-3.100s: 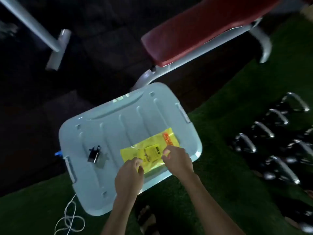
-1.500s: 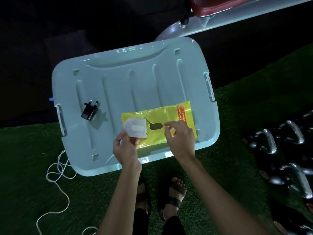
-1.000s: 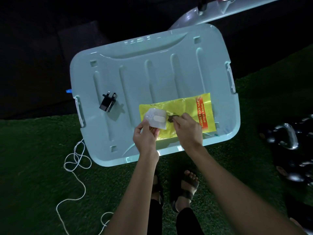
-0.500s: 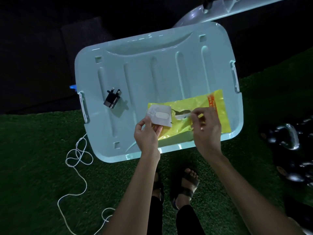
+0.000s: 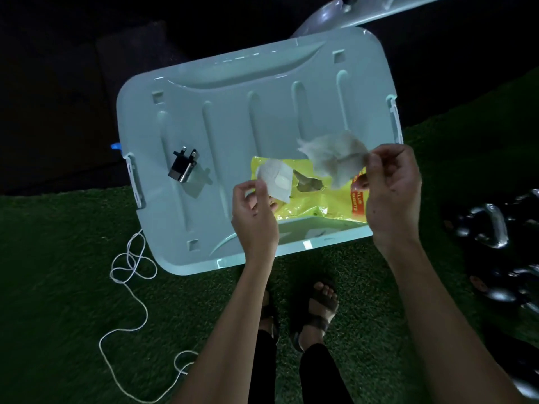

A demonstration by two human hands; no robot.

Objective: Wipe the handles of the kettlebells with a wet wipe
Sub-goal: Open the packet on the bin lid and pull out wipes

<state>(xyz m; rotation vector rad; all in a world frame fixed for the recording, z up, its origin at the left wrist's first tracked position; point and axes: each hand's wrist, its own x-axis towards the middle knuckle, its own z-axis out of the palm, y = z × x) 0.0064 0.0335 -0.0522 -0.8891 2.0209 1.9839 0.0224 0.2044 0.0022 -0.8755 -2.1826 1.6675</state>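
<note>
Pulled free, wet wipe [image 5: 335, 158] hangs from right hand [image 5: 390, 193]

Wipe pack [image 5: 315, 199] on lid [image 5: 233, 118] at near-right corner; plug adapter [image 5: 183, 169] by left edge. Cable [image 5: 131, 263] on turf [image 5: 58, 287] off near-left corner; kettlebells [image 5: 493, 225] right of lid.
</note>
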